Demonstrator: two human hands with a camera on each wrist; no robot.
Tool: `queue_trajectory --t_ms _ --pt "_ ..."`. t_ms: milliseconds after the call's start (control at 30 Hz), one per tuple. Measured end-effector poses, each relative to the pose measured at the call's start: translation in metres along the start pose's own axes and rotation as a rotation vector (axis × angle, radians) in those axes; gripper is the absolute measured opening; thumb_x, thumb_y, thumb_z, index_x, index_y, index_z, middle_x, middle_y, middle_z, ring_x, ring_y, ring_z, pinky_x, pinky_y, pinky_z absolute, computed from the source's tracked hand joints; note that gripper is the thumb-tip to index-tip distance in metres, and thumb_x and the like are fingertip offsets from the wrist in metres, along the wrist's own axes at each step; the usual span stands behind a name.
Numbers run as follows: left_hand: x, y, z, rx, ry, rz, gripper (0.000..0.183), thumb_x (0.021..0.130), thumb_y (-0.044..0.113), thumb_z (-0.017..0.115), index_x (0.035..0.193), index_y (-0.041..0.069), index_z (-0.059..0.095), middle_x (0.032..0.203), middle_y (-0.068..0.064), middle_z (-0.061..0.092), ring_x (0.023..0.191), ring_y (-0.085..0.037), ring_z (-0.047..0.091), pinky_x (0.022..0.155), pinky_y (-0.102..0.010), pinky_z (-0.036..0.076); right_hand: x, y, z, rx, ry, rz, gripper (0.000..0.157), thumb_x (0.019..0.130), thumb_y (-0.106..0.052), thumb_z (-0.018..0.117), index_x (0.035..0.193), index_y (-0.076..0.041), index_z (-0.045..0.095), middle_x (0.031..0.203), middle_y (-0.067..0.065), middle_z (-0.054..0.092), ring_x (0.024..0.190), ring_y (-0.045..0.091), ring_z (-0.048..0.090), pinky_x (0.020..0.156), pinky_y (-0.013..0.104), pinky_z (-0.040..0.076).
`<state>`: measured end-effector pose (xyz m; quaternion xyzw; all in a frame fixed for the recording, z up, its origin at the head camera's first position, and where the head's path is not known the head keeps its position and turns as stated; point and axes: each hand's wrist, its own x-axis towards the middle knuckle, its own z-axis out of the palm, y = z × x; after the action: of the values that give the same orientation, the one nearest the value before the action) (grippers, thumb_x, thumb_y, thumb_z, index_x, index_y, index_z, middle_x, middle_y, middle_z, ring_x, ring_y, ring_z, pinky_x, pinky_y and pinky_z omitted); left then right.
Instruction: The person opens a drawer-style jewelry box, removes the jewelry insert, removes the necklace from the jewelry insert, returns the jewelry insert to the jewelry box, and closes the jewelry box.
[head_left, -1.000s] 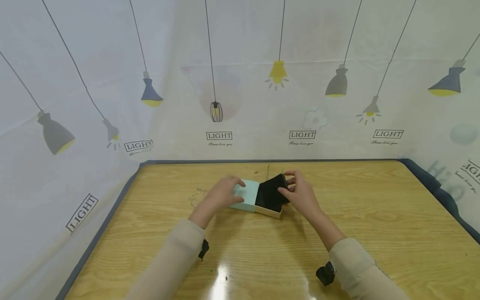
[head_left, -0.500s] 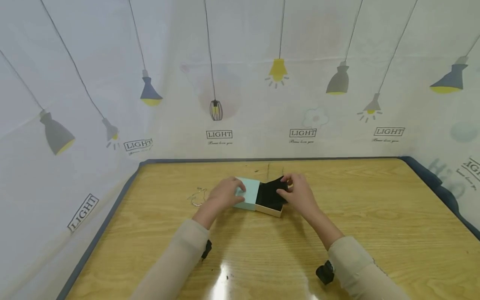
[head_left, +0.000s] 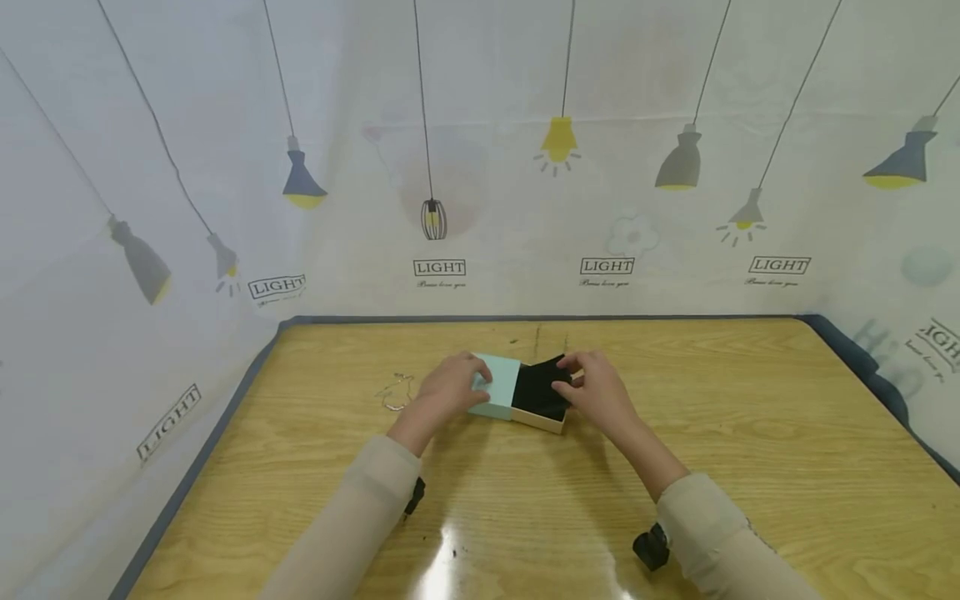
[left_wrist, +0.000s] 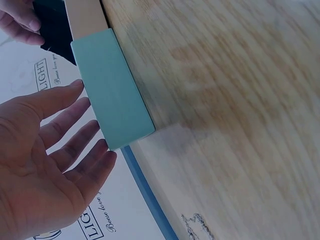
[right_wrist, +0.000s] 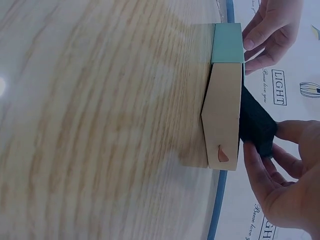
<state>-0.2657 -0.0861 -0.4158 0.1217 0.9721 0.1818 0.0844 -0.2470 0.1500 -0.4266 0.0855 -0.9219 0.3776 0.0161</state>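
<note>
A drawer-style box lies on the table, its mint-green sleeve [head_left: 498, 385] on the left. The tan drawer [head_left: 537, 419] is pulled out to the right, with a small tab [right_wrist: 222, 154] on its end. My left hand [head_left: 447, 387] rests its fingertips on top of the sleeve, fingers loosely spread, as the left wrist view shows. With thumb and fingers, my right hand [head_left: 597, 387] pinches the raised edge of a black pad [head_left: 542, 387], which lies tilted in the drawer. What is under the pad is hidden.
A silver chain [head_left: 397, 393] lies on the wooden table [head_left: 517, 517] left of the box. Two thin chains [head_left: 537, 340] lie behind it near the back edge, with a small dark piece [head_left: 513, 341]. A white printed curtain [head_left: 517, 208] encloses the table's back and sides.
The right hand has lowered the black pad's raised edge toward the drawer, so the pad lies flatter. The left hand has shifted only slightly on the sleeve.
</note>
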Motion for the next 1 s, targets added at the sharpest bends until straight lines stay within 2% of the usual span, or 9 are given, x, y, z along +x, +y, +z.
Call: queue_trajectory --t_ms 767,1000 --pt "-0.0002 0.0001 0.0021 0.018 0.004 -0.006 0.027 0.090 0.026 0.074 0.116 0.018 0.070 0.140 -0.006 0.056 0.131 -0.029 0.052 0.104 -0.043 0.052 -0.0036 0.0021 0.0012 -0.061 -0.054 -0.006 0.023 0.094 -0.013 0.068 0.115 -0.002 0.066 0.116 0.019 0.060 0.101 0.032 0.066 0.078 0.040 0.060" --pt "0.0003 -0.0004 0.0029 0.009 0.009 -0.004 0.026 0.091 0.026 0.074 0.115 0.018 0.070 0.141 -0.006 0.056 0.133 -0.029 0.051 0.105 -0.043 0.051 -0.0047 0.0008 0.0007 -0.105 -0.058 -0.010 0.024 0.094 -0.014 0.068 0.115 -0.002 0.066 0.118 0.019 0.061 0.102 0.032 0.065 0.082 0.042 0.059"
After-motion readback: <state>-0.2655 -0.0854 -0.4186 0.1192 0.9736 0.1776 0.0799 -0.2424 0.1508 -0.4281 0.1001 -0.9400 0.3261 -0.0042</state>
